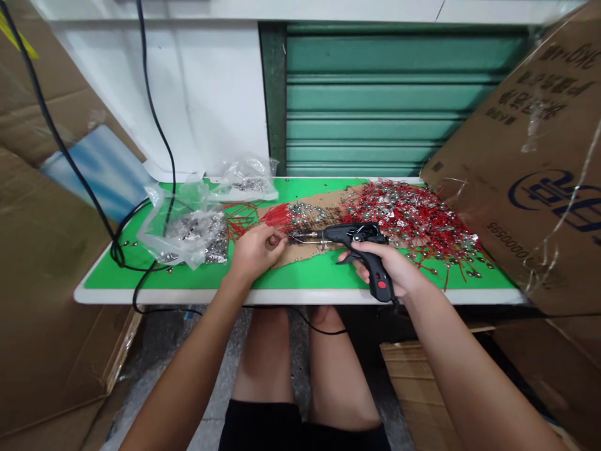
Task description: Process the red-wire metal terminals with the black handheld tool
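Observation:
My right hand (392,268) is wrapped around the grip of a black soldering gun (354,238) with a red button, its metal tip pointing left over a strip of cardboard (300,254). My left hand (256,250) is closed in a pinch right at the tip, holding a small piece, probably a red wire with a metal terminal, too small to name for sure. A bundle of red wires (277,216) lies just behind my left hand. A large heap of red wires with metal terminals (413,219) sits behind and to the right of the gun.
The green table (154,275) carries clear plastic bags of small metal parts (197,235) at left and another bag (248,178) at the back. Black cables (117,250) loop over the left edge. Cardboard boxes (530,163) flank both sides; a green shutter (389,100) is behind.

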